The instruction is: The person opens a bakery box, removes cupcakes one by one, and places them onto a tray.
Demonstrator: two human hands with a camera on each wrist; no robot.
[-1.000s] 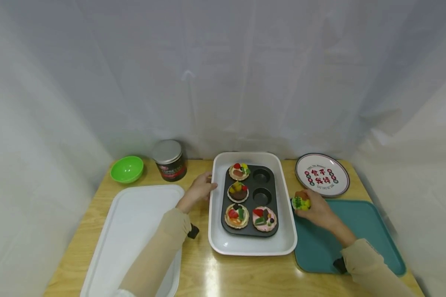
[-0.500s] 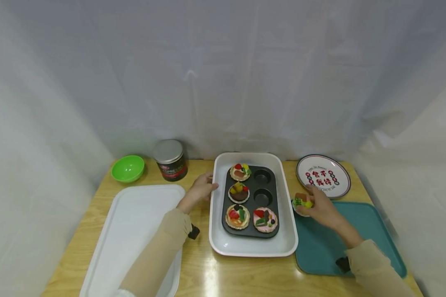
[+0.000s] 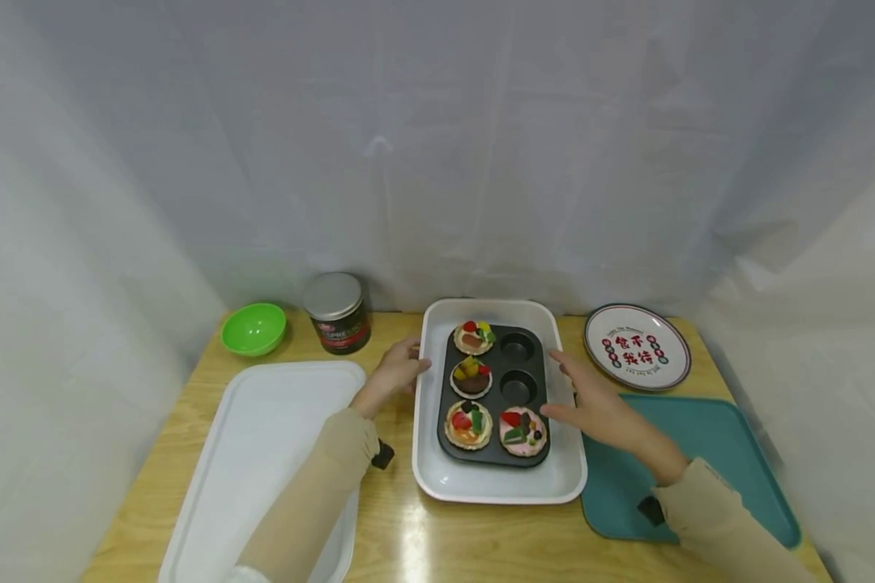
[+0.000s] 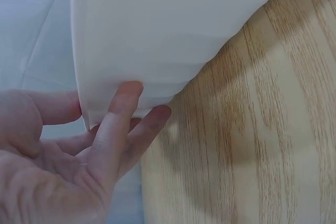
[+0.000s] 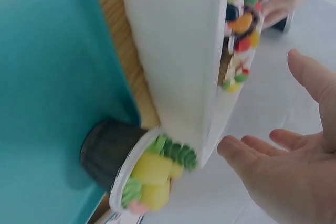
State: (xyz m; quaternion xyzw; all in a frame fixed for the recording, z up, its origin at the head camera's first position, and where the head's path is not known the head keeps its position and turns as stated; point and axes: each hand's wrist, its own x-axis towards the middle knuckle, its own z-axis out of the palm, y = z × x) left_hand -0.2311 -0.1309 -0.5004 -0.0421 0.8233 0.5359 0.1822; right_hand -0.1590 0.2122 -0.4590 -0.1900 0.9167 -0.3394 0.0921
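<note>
My left hand (image 3: 392, 375) holds the left rim of a white rectangular tub (image 3: 496, 488), its thumb at the rim and fingers against the outer wall (image 4: 152, 30). Inside the tub lies a dark muffin pan (image 3: 481, 453) bearing several toy fruit tarts, among them a pink one (image 3: 522, 431) at the near right. Two cups of its right column hold nothing. Over the tub's right rim my right hand (image 3: 601, 409) spreads its fingers, holding nothing. Below it, a fruit-topped toy tart (image 5: 152, 174) in a black cup stands on the teal tray (image 5: 47, 77); in the head view the hand hides it.
A white tray (image 3: 262, 453) lies at the left, with a green bowl (image 3: 253, 329) and an espresso tin (image 3: 338, 314) behind it. Beyond the teal tray, a white plate (image 3: 638, 346) with red characters sits at the back right. White sheeting surrounds the table.
My right hand has let go of the fruit-topped tart on the teal tray and moved left over the tub's right rim, fingers spread. My left hand stays on the tub.
</note>
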